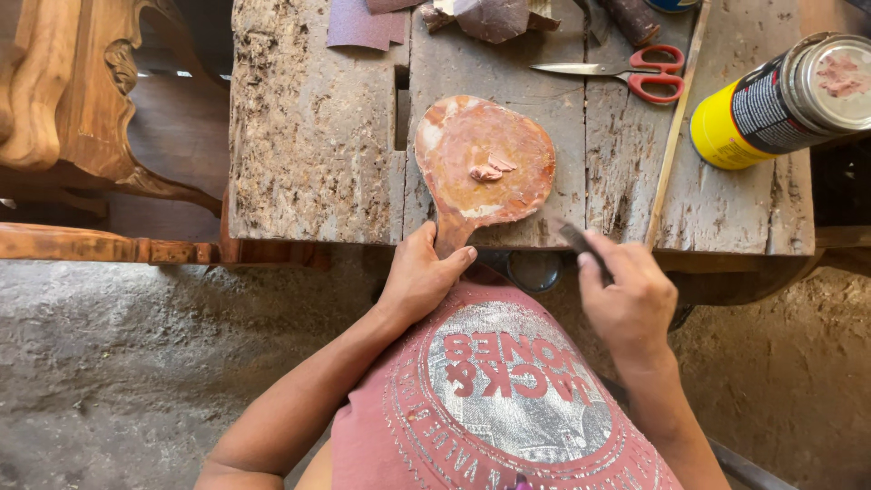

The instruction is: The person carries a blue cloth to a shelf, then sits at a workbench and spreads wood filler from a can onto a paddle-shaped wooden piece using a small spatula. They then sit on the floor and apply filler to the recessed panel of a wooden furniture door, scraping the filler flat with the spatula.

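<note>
At table's edge, left hand [419,277] grips paddle handle [451,234]; right hand [629,295] clasps scraper [581,243].

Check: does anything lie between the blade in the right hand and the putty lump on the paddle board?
Nothing visible does. The right hand holds the dark blade at the paddle board's lower right edge; only smeared board surface separates it from the putty lump.

Left hand [419,277] grips paddle board [484,163] handle; right hand [629,295] holds, perhaps, scraper [581,243].
</note>
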